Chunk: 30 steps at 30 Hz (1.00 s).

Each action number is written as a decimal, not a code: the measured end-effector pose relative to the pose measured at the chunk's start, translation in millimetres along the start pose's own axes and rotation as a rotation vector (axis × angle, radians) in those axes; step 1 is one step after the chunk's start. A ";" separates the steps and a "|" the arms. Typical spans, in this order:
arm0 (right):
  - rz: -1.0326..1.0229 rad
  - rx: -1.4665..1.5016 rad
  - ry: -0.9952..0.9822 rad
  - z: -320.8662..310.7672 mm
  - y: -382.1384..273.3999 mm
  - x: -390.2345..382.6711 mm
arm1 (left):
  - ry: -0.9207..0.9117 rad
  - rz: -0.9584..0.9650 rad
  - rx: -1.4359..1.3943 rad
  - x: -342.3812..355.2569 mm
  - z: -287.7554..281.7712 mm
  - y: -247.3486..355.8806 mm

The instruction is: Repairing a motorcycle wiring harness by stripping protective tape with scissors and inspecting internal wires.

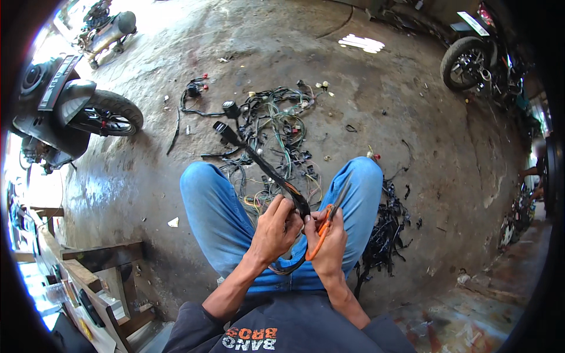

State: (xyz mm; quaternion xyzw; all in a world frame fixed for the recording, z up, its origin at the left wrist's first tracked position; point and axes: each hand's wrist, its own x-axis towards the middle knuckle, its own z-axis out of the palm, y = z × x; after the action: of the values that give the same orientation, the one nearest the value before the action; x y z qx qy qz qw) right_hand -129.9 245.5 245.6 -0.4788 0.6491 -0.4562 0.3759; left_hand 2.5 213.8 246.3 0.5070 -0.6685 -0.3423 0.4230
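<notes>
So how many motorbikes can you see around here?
2: a scooter at far left and a motorbike at top right. More may be hidden at the dark right edge.

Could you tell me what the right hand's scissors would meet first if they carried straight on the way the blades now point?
Probably the right knee; the scissors in the right hand point there, though depth is unclear.

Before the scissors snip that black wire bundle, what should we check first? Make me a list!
1. Left hand grips the wire bundle: ok.
2. Right hand holds the orange-handled scissors: ok.
3. Left fingers away from the blades: cannot tell, they sit very close.
4. Blades lined up on the black wrap: cannot tell, tips are hard to see.
5. Bundle's far end lies free on the floor, leading to the loose wire pile: ok.
</notes>
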 end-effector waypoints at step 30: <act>0.072 0.438 -0.167 17.1 -26.3 11.7 | 0.047 -0.342 -0.921 17.5 -38.5 3.4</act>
State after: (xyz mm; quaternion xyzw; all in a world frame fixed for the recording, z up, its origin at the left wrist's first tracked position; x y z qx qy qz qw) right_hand -109.8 226.9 264.8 -0.3983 0.5181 -0.5312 0.5392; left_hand 34.1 196.6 268.8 0.3773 -0.3450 -0.6553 0.5561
